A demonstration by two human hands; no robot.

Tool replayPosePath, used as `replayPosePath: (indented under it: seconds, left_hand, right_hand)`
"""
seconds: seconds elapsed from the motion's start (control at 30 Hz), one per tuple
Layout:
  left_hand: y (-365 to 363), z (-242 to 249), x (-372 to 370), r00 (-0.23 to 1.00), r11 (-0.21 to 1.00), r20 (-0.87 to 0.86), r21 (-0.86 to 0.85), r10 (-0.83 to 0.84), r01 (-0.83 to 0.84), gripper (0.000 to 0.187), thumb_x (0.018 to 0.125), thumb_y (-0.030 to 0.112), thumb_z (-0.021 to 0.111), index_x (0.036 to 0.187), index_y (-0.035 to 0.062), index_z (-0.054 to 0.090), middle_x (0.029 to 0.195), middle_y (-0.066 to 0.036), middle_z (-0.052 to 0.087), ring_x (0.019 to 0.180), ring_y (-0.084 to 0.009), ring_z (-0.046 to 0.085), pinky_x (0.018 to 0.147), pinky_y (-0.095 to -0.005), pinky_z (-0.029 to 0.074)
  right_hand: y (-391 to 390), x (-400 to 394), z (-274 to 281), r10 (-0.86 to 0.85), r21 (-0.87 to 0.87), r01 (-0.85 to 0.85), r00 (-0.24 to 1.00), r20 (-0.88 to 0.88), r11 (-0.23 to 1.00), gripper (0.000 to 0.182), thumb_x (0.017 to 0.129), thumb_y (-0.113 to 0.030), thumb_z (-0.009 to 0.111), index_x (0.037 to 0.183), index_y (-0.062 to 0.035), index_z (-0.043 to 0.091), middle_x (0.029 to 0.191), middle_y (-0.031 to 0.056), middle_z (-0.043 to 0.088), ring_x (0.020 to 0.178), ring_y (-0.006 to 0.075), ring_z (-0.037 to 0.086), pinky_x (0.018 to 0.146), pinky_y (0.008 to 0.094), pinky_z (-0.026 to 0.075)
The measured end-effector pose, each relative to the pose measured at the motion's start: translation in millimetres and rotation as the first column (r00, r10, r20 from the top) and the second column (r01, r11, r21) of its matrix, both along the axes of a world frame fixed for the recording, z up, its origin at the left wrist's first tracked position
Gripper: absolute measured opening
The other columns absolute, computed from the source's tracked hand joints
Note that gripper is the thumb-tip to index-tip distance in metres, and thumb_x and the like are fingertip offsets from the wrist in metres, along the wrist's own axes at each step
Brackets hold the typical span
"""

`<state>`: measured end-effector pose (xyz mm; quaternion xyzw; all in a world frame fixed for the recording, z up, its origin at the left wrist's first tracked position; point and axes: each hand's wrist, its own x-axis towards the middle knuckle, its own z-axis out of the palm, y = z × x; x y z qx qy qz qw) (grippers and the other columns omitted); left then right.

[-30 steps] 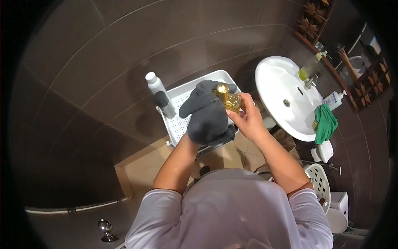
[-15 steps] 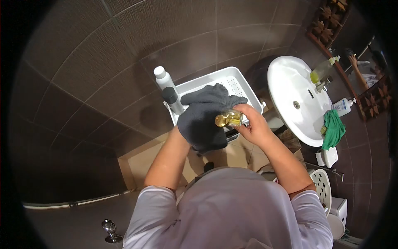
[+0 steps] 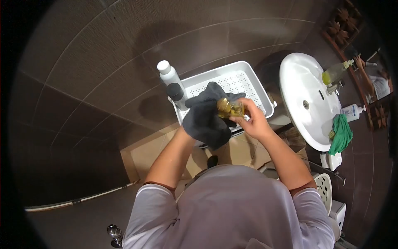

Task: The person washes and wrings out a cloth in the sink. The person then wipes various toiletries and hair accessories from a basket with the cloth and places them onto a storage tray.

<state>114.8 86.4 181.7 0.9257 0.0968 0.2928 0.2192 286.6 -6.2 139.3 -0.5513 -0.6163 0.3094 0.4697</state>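
Note:
My right hand [image 3: 253,120] is closed round a small glass bottle [image 3: 235,109] with a gold cap, held sideways over the white tray [image 3: 245,68]. A dark grey cloth [image 3: 207,124] drapes over my left hand, whose fingers are hidden under it; only the wrist and forearm show below. The cloth touches or lies just beside the bottle's cap end. Two bottles stand at the tray's left end: a white one [image 3: 169,74] and one with a dark cap [image 3: 175,92].
To the right is a white sink [image 3: 297,79] with a yellow-green soap bottle [image 3: 332,75], a white pump bottle [image 3: 351,112] and a green cloth [image 3: 341,134]. A perforated white basket [image 3: 324,189] stands lower right. Tiled wall [image 3: 199,37] rises behind the tray.
The tray and sink have shifted slightly in view. My right hand has tilted the gold-capped bottle and raised it a little; the grey cloth has changed shape, baring more of the tray.

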Motion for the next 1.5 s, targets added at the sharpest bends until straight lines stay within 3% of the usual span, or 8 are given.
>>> replayPosePath:
  seconds: [0.07,0.2,0.23,0.37,0.67,1.07,1.13,1.5]
  left_hand:
    - [-6.2,-36.7,11.1,0.978,0.867,0.054,-0.475,0.2,-0.151,0.033,0.068,-0.001,0.056,0.1,0.0014,0.047,0.091,-0.01,0.05,0.083,-0.0222,0.049,0.073,-0.0284,0.042]
    - [-7.4,-84.4,16.4,0.96,0.952,0.017,-0.135,0.279,-0.275,0.022,0.07,0.012,0.06,0.088,0.0016,0.053,0.086,-0.01,0.051,0.088,-0.0218,0.048,0.077,-0.0331,0.039]
    - [-12.3,-92.0,21.1,0.936,0.701,0.231,-0.713,0.266,-0.023,0.019,0.072,0.009,0.057,0.089,0.0018,0.053,0.088,-0.01,0.051,0.089,-0.0213,0.048,0.081,-0.0337,0.038]
    - [-15.0,-80.9,18.6,0.931,0.909,0.087,-0.267,0.353,-0.32,0.02,0.075,0.009,0.055,0.094,0.0022,0.053,0.091,-0.01,0.052,0.09,-0.0207,0.049,0.081,-0.0315,0.038]
    - [-4.4,-143.0,-1.7,0.762,0.534,0.179,-0.809,0.622,-0.246,0.016,0.079,0.012,0.056,0.093,0.005,0.054,0.088,-0.006,0.055,0.077,-0.0154,0.053,0.066,-0.0285,0.044]
    - [-53.9,-71.4,5.3,0.853,0.852,0.043,-0.1,0.52,-0.514,0.022,0.071,0.018,0.058,0.087,0.0036,0.053,0.084,-0.012,0.056,0.078,-0.0236,0.056,0.065,-0.0358,0.043]
    - [-65.0,-35.5,-4.3,0.759,0.921,-0.53,0.129,0.378,-0.368,0.023,0.063,0.017,0.059,0.081,0.0036,0.055,0.074,-0.013,0.055,0.075,-0.0242,0.057,0.058,-0.037,0.044]
    - [-76.3,-78.6,-35.9,0.919,0.988,-0.39,-0.111,0.056,-0.107,0.051,0.054,0.01,0.061,0.099,-0.0078,0.047,0.083,-0.02,0.052,0.067,-0.0299,0.053,0.055,-0.0384,0.041]
  right_hand:
    - [8.4,-4.7,-11.8,-0.006,-0.003,0.006,0.998,-0.062,1.0,0.041,0.078,0.0,0.062,0.113,-0.0038,0.042,0.1,0.0059,0.055,0.095,0.0125,0.054,0.079,0.0246,0.043]
    - [19.4,-19.6,-34.6,-0.057,-0.041,0.049,0.973,-0.225,0.998,0.042,0.079,0.002,0.059,0.115,-0.004,0.038,0.097,0.0045,0.054,0.087,0.0083,0.052,0.075,0.0217,0.041]
    - [21.9,-25.7,-36.9,-0.096,-0.05,0.086,0.963,-0.252,0.995,0.042,0.079,0.003,0.057,0.115,-0.0041,0.038,0.097,0.0041,0.054,0.088,0.0083,0.051,0.075,0.0215,0.041]
    - [25.3,-43.8,-45.7,-0.195,-0.168,0.163,0.961,-0.194,0.972,0.04,0.078,0.006,0.053,0.113,-0.004,0.037,0.098,0.0062,0.054,0.093,0.0101,0.052,0.077,0.022,0.04]
    - [31.9,-48.7,-38.1,0.043,0.017,-0.04,0.858,-0.511,0.999,0.044,0.079,0.003,0.057,0.116,-0.0072,0.036,0.096,0.0064,0.055,0.089,0.0115,0.052,0.079,0.0237,0.041]
    - [38.8,-52.3,-53.8,-0.021,-0.051,0.003,0.936,-0.352,0.999,0.049,0.079,0.005,0.057,0.119,-0.0091,0.032,0.109,0.0078,0.049,0.1,0.0143,0.05,0.084,0.0271,0.041]
    - [52.5,-47.2,-54.6,-0.003,0.023,0.017,0.86,-0.511,1.0,0.048,0.077,0.001,0.062,0.115,-0.0082,0.035,0.1,0.0076,0.052,0.084,0.0092,0.051,0.07,0.0222,0.042]
    - [99.0,-81.2,-121.4,0.175,-0.328,-0.167,0.984,-0.004,0.93,0.045,0.073,-0.007,0.066,0.112,-0.0144,0.044,0.095,0.0117,0.059,0.086,0.0229,0.058,0.075,0.0319,0.045]
